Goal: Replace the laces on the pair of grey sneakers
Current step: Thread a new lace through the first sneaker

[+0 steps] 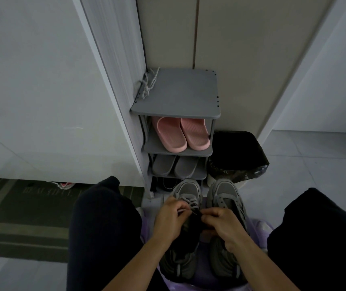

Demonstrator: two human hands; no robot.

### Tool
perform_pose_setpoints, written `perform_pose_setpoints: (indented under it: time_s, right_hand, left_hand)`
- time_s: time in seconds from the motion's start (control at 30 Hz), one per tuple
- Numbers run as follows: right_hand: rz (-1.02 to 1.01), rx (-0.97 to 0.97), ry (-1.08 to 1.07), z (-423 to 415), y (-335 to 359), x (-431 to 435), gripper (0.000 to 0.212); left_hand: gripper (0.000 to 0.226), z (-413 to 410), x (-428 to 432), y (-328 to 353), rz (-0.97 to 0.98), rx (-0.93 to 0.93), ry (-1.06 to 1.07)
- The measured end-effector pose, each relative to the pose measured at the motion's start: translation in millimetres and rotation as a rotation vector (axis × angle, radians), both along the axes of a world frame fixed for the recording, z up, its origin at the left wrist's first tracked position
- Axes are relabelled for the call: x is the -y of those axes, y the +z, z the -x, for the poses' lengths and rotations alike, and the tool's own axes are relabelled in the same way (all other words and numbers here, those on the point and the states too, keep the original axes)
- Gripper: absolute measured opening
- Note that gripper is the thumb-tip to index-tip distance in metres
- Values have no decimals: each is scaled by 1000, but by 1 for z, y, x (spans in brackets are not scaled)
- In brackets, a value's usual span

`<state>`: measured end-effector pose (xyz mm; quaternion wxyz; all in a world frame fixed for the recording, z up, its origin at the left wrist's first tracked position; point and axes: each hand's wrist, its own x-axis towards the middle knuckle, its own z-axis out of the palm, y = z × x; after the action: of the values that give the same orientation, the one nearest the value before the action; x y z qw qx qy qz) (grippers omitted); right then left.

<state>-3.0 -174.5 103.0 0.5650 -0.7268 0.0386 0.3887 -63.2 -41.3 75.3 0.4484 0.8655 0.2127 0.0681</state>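
I read sneakers (223, 191) grey, laces (188, 201) pale grey | rack (178, 95) grey | upper slippers (181, 133) pink, lower slippers (175, 165) grey | bin bag (239, 156) black | mat (21, 206) dark green, paler border bands | trousers (105, 217) black | plastic (260, 226) under shoes lilac

Two grey sneakers stand side by side, toes pointing away. The left sneaker (185, 191) has a pale lace (190, 201) crisscrossed through its front eyelets; the right sneaker (224, 191) shows open eyelets. A second lace (149, 84) lies bunched on the shoe rack (180, 93) top.

Head camera looks forward and down, near the shoe rack (178, 91).
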Motion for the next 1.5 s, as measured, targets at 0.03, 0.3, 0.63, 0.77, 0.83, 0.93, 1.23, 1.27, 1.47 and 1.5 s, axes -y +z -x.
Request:
perform_pose_setpoints:
  time_s: [0.03,0.3,0.63,0.77,0.83,0.93,1.23,1.27,1.47,1.5]
  right_hand:
    - [2,1,0,0,-1,0,16]
    - [16,17,6,0,0,-1,16]
    - [63,91,38,2,-1,-2,15]
    - [75,109,66,3,-1,-3,10]
    - [84,122,65,3,-1,-3,11]
    - [103,126,81,1,-2,-3,13]
    - [436,594,348,-5,3,3,13]
    - [448,603,346,-7,3,5,13]
    - [471,661,290,-16,0,12,15]
    - [483,687,252,-22,2,14,13]
  left_hand:
    - [15,0,-2,0,-24,-14,-21]
    - [18,0,2,0,-152,-63,-48]
    - [18,-6,2,5,-284,-77,-119]
    - [19,-5,6,4,-263,-76,-112]
    - [20,-5,8,5,-256,-68,-108]
    - [17,-5,8,4,-215,-38,-115]
    - [78,-2,-19,4,295,-99,85]
    - [88,0,-17,2,330,-154,44]
    - [68,10,6,-10,635,-134,193]
    - [63,12,9,-9,689,-122,241]
